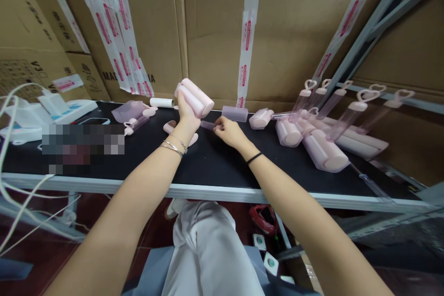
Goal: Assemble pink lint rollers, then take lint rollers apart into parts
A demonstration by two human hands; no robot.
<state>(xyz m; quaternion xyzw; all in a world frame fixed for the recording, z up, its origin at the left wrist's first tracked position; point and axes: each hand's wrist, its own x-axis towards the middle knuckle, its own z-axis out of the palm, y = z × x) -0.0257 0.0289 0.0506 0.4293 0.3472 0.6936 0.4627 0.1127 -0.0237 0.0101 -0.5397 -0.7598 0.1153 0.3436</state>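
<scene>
My left hand [185, 113] is closed round a pale pink lint-roller cover [194, 96], held up above the black table [208, 166]. My right hand [227, 130] pinches a short translucent pink handle piece [207, 125] that lies just above the table between the two hands. A pink oval cap [169, 126] lies on the table beside my left wrist.
A pile of finished pink rollers with heart-topped handles [322, 143] fills the right of the table. A pink block [235, 113], a cover [261, 118], a white tube [161, 102] and clear pink parts [130, 111] lie along the back. Cardboard boxes [215, 27] stand behind; white cables [14, 115] at left.
</scene>
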